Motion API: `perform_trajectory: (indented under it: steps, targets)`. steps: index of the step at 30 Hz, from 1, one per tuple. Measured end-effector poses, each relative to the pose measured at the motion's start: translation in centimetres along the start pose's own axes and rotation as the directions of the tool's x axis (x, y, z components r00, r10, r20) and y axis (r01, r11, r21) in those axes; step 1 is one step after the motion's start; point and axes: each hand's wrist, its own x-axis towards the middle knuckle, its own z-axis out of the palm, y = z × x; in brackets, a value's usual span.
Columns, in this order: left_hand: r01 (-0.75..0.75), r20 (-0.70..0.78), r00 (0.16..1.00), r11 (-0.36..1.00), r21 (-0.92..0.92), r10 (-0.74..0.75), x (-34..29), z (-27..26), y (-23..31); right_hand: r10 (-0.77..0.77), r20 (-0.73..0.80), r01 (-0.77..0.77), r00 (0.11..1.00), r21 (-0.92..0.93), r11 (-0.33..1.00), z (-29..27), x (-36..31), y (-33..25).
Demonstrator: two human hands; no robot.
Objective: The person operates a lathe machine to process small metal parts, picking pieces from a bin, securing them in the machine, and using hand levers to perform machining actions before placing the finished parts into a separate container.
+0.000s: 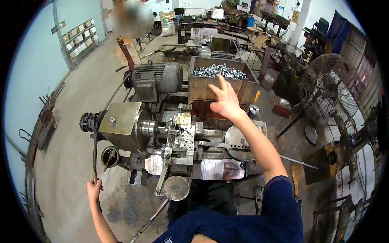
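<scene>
Your right hand (pixel 225 100), fingers apart, is near the brown rectangular bin (pixel 199 89) — small silver metal parts (pixel 207 71) inside; left of that bin, your left hand (pixel 94 189) grips a long black bar (pixel 95 156).

Just right of the motor (pixel 158 79), a box (pixel 202 90) carries a heap of metal pieces (pixel 216 71). On the motor's near side, the slide (pixel 180 158) is strewn with chips (pixel 182 137). The floor (pixel 73 162) left of the motor carries a rack (pixel 42 129).
</scene>
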Motion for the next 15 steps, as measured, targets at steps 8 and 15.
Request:
perform_trajectory:
  steps: [8, 15]
  targets:
    - [-0.032, 0.236, 0.97, 0.996, -0.085, 0.052, 3.9, -2.7, -2.2, 0.411, 0.008, -0.41, 0.912, -0.066, 0.91, -9.7, -19.4, 6.9]
    - [0.286, 0.116, 0.953, 0.957, -0.047, -0.279, -1.5, 2.2, 6.2, 0.924, -0.143, -0.919, 0.354, -0.235, 0.316, -21.2, -45.4, 10.9]
